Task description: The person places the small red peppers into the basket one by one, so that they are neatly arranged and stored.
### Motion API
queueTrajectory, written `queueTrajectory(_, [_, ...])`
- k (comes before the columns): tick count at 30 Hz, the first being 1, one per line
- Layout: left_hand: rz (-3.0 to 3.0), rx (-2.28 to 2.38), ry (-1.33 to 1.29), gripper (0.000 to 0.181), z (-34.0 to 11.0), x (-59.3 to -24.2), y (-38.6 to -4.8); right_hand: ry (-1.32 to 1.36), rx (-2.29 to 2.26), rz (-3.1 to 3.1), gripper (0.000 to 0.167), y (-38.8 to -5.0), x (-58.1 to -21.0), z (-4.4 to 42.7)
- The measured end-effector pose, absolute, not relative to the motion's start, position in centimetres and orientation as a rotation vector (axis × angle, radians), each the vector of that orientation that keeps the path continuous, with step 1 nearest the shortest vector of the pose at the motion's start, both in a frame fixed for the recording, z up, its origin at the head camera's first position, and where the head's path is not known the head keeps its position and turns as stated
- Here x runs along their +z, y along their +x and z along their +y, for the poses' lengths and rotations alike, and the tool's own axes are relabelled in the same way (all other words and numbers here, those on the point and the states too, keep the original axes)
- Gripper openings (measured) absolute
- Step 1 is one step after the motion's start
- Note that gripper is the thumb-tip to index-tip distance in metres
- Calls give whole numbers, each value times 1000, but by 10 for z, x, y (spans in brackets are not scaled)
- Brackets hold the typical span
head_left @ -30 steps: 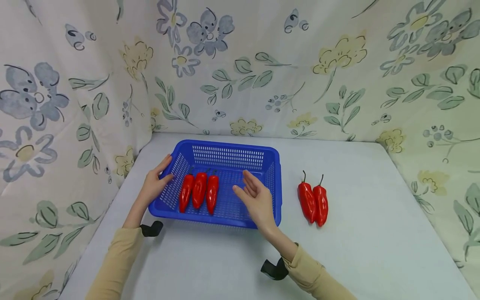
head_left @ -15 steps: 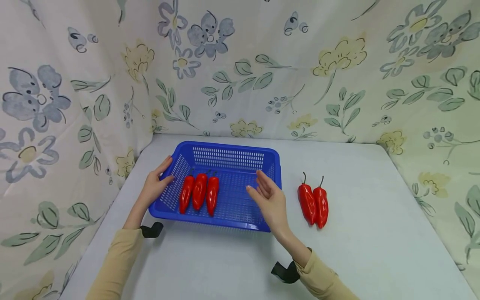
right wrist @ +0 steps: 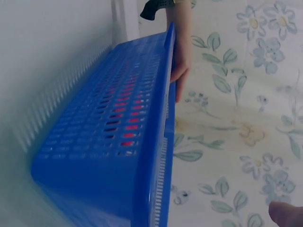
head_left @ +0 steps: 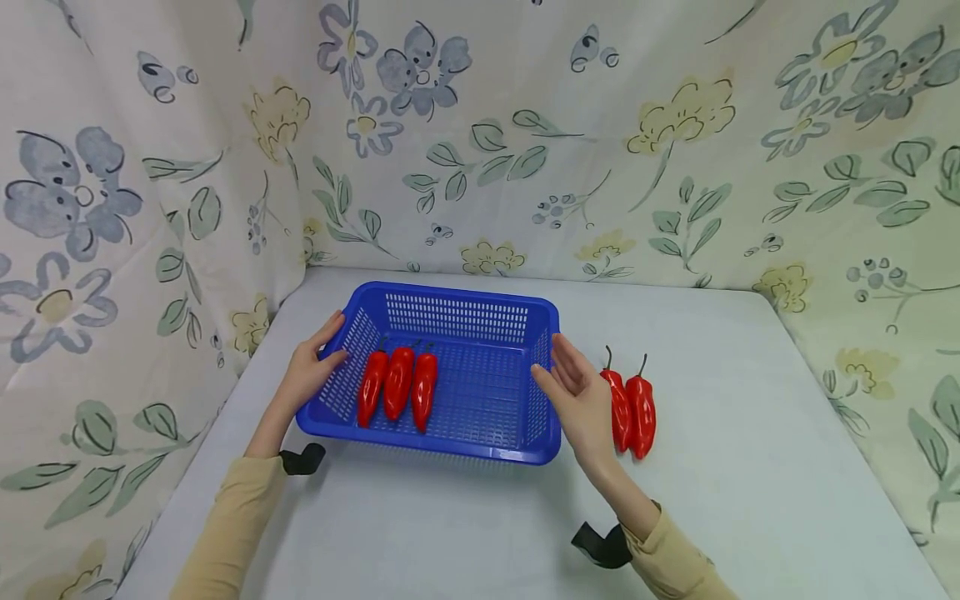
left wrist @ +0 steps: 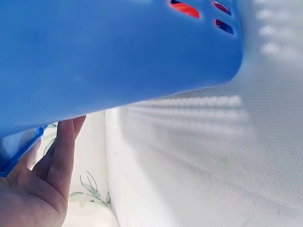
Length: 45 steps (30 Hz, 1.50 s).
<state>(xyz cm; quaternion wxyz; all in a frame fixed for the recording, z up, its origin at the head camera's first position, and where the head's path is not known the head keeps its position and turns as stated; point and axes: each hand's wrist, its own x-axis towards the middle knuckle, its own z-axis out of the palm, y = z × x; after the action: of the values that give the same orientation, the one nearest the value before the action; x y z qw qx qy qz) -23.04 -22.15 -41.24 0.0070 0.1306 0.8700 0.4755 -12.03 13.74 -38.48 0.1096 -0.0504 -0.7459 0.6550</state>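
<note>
The left hand (head_left: pixel 306 372) grips the left rim of a blue perforated basket (head_left: pixel 450 454), thumb over the inner side and fingers outside. In the left wrist view its fingers (left wrist: pixel 61 161) meet the edge of the basket (left wrist: pixel 104 56). Three red peppers (head_left: pixel 398 383) lie side by side in the basket's left half. At the right rim the right hand (head_left: pixel 585 408) hangs with fingers extended and thumb apart, holding nothing. Only a fingertip (right wrist: pixel 284 213) of it shows in the right wrist view, apart from the basket (right wrist: pixel 94 175).
Two more red peppers (head_left: pixel 642 417) lie together on the white table (head_left: pixel 750 450), right of the basket; the right hand partly covers the nearer one. Floral curtains (head_left: pixel 480 167) hang behind the table and along its left side.
The right hand has moved right, from over the basket's inside to its right rim, and now partly covers a pepper outside. The left hand and the basket look nearly unmoved.
</note>
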Motion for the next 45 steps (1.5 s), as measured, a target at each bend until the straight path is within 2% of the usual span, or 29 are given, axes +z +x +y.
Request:
queueTrajectory(25, [2727, 1495, 408, 57, -222, -414, -232, -398, 1703, -2220, 59, -107, -386, 207])
queueTrajectory(45, [2723, 1500, 406, 57, -223, -415, -232, -723, 1556, -2293, 64, -106, -431, 253])
